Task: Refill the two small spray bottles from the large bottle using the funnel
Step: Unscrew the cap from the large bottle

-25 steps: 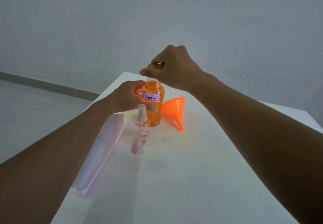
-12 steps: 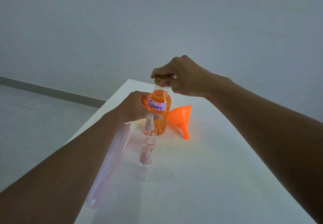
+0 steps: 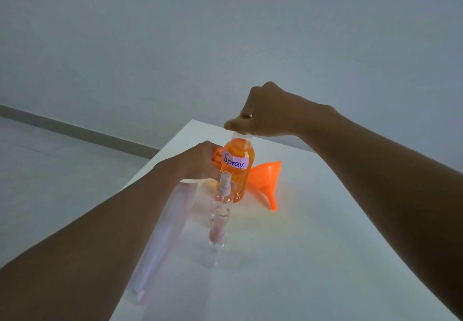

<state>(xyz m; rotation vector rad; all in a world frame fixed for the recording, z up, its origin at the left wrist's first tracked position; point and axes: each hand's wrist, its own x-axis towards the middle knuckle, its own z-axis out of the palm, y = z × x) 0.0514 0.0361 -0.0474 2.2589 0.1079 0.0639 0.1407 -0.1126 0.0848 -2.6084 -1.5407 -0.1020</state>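
Near the table's [image 3: 300,258] far end, steadies the large bottle [image 3: 238,170] of orange liquid upright with left hand [image 3: 200,163] wrapped round its side, so it cannot turn. Clamps the fingers of right hand [image 3: 265,115] over the cap from above, probably to unscrew it; cap itself hidden beneath them. Leaves orange funnel [image 3: 265,178] lying just right, unused. Small spray bottle [image 3: 221,205] just in front, sprayer on; cannot separate the second from the blur nearer the camera.
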